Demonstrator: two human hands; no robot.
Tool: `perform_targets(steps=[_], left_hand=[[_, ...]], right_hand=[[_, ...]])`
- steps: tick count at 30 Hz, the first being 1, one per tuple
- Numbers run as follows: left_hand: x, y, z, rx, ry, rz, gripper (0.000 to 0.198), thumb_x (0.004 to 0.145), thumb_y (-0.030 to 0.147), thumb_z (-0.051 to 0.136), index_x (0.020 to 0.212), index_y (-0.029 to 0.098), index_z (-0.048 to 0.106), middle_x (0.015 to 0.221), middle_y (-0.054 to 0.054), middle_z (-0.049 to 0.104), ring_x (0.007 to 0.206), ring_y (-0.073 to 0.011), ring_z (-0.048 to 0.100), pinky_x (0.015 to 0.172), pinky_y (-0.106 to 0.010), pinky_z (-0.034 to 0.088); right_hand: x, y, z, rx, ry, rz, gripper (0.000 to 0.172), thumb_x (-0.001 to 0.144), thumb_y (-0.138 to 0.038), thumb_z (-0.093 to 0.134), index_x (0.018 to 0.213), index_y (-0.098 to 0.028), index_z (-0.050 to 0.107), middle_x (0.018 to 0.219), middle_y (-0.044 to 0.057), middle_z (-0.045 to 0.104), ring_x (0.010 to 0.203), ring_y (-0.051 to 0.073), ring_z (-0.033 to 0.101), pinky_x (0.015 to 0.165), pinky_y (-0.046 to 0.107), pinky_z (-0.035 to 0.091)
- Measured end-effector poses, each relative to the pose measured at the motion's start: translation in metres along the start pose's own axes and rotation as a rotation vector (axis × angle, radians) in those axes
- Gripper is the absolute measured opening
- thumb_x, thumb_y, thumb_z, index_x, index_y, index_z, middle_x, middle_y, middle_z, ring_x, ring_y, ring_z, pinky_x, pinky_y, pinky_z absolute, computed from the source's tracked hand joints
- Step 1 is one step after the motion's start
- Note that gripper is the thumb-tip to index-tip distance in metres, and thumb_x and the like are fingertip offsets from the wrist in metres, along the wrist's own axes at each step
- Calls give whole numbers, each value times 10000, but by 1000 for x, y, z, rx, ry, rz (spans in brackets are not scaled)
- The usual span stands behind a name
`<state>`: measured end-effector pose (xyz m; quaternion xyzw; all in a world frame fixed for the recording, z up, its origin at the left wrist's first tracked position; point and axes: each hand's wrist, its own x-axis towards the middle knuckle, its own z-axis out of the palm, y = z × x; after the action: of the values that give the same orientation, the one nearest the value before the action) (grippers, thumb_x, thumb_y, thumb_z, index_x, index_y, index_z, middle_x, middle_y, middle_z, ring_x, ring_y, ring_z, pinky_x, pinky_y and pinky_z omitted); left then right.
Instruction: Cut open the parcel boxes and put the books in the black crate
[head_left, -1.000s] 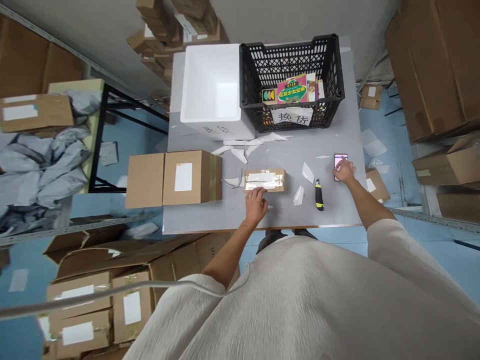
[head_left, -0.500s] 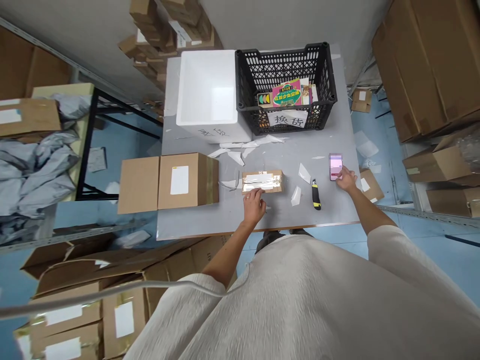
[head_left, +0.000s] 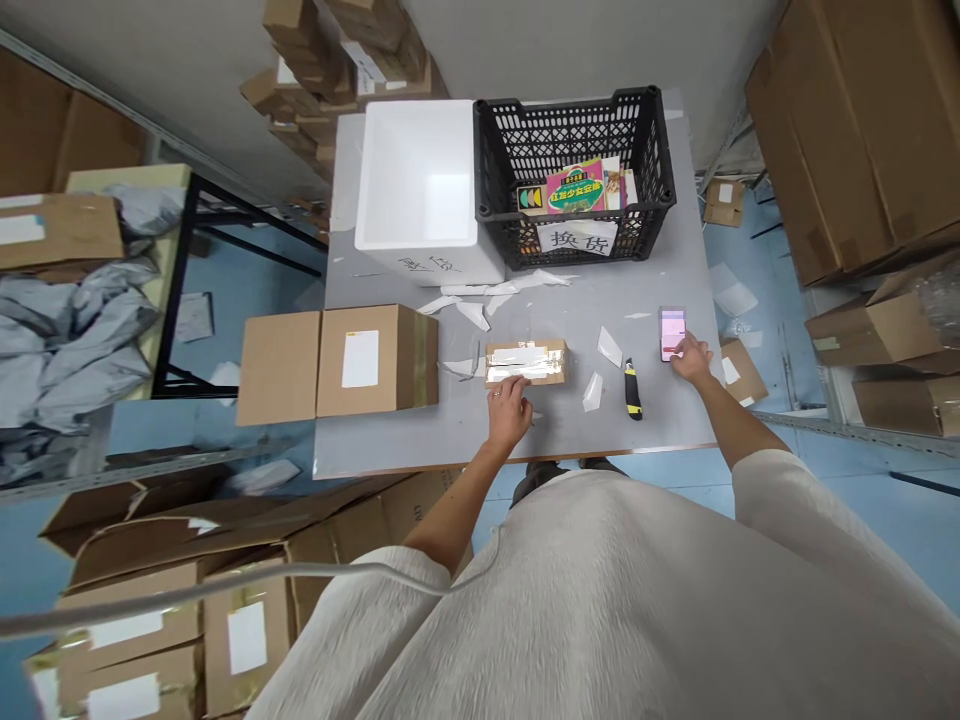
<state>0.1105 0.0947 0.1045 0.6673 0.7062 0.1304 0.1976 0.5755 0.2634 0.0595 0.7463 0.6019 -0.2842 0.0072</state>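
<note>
My left hand (head_left: 510, 408) rests against the near edge of a small taped cardboard box (head_left: 556, 362), fingers loosely stretched onto its side and not wrapped around it. White label paper and shiny tape cover the top of that box. On the right, a finger of my right hand (head_left: 691, 358) touches the lit screen of a smartphone (head_left: 673, 328) lying flat on the table. The other fingers of that hand are partly curled, with nothing seen in them. Between the two hands lies a black and yellow utility knife (head_left: 632, 390).
A white foam box (head_left: 416, 240) and a black plastic crate (head_left: 576, 238) holding books stand at the back of the grey table (head_left: 405, 440). Two cardboard boxes (head_left: 358, 395) sit at the left. Paper scraps (head_left: 609, 347) lie about. Stacked cartons (head_left: 247, 640) fill the lower left floor.
Both hands stay almost where they were. The view shifts very slightly, and the fingertip on the phone shows only a tiny movement.
</note>
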Motion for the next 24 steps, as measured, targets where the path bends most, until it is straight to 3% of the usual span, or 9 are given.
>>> perform_targets(steps=[10,15,24], left_hand=[[3,-2,1,-2,1,21,505,931,112,562,1402,252,676,1529,-164,698,1490,-369,617,1234,-567,473],[4,-3,3,-23,-2,33,513,933,124,564,1417,251,676,1544,-174,687,1497,-381,608,1244,-585,464],[5,-5,2,-44,5,80,534,934,139,562,1444,251,674,1544,-171,692,1488,-390,611,1245,-597,464]], right_hand=[[-18,12,-2,-12,34,44,137,792,-271,637,920,-243,596,1708,138,545,1477,446,444,1242,663,368],[-35,11,1,15,46,33,188,771,-303,659,948,-254,617,1695,133,548,1472,466,435,1239,708,365],[-66,1,2,-9,24,35,195,801,-313,661,980,-269,597,1736,76,516,1446,439,458,1229,654,401]])
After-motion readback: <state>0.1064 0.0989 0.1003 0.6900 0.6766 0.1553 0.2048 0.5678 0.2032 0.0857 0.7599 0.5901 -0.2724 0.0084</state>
